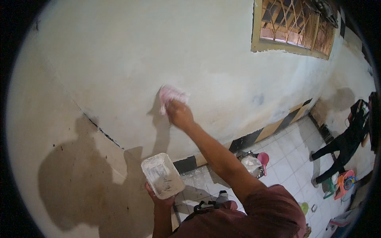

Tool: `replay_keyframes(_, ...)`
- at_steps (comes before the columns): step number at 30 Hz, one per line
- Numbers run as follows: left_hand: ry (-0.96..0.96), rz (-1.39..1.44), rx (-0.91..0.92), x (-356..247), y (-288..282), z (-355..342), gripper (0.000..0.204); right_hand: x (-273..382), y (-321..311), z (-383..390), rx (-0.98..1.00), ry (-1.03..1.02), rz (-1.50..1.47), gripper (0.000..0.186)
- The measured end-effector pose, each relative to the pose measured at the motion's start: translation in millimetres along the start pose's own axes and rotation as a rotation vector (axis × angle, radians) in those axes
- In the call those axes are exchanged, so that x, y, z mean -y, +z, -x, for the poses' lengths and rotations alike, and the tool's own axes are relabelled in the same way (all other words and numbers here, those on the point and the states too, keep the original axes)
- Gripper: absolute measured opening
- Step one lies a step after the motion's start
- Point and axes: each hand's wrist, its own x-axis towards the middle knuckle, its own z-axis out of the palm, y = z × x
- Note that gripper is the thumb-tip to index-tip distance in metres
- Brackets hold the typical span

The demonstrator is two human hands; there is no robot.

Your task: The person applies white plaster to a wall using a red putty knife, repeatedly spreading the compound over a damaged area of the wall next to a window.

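A crumpled pink-and-white cloth is against the pale wall, near the middle of the view. The right hand has its fingers bunched around the cloth's lower part, with the upper part spread on the plaster; a slight blur hides each finger's exact place. Lower down, the left hand grips a white rectangular tray by its lower end, the fingers curled around the edge and partly hidden beneath it. The tray is tilted, its inside smeared with whitish and grey residue.

Around the cloth the wall is off-white and cloudy, with lighter patches and a bluish-grey smudge to the right. On the left the surface turns browner and carries small dark specks; a dark, broken crack slants across it, and a large shadow lies below. A band of black and tan tiles runs along the wall's foot.

The floor is laid with white tiles. Beside the wall are a round whitish tub and a pink dipper. A yellowish-framed window with a lattice grille is at upper right. Another person in dark clothes stands at far right, near green and orange plastic items.
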Motion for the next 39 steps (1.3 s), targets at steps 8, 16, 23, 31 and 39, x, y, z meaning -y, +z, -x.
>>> replay_keyframes(8, 0.003, -0.091, -0.042, 6.9, 9.1, 9.3, 0.067, 0.8, -95.4, 40.0, -0.191, 0.078, 0.217, 0.058)
replay_keyframes(16, -0.034, 0.024, -0.090, 18.4, 9.1, 8.7, 0.068, -74.4, -102.2, -52.6, -0.501, 0.236, 0.335, 0.044)
replay_keyframes(23, 0.044, 0.069, -0.076, 10.9, 23.7, 22.9, 0.071, 22.4, -5.8, 4.4, 0.301, -0.425, -0.061, 0.031)
replay_keyframes(31, 0.048, 0.104, -0.058, 1.7, 15.5, 39.0, 0.070, 64.6, -151.1, -241.9, -0.313, -0.595, 0.399, 0.027)
replay_keyframes(39, 0.113, 0.133, -0.094, 11.4, 16.7, 39.2, 0.067, -49.8, -57.2, -90.3, 0.070, -0.496, 0.365, 0.035)
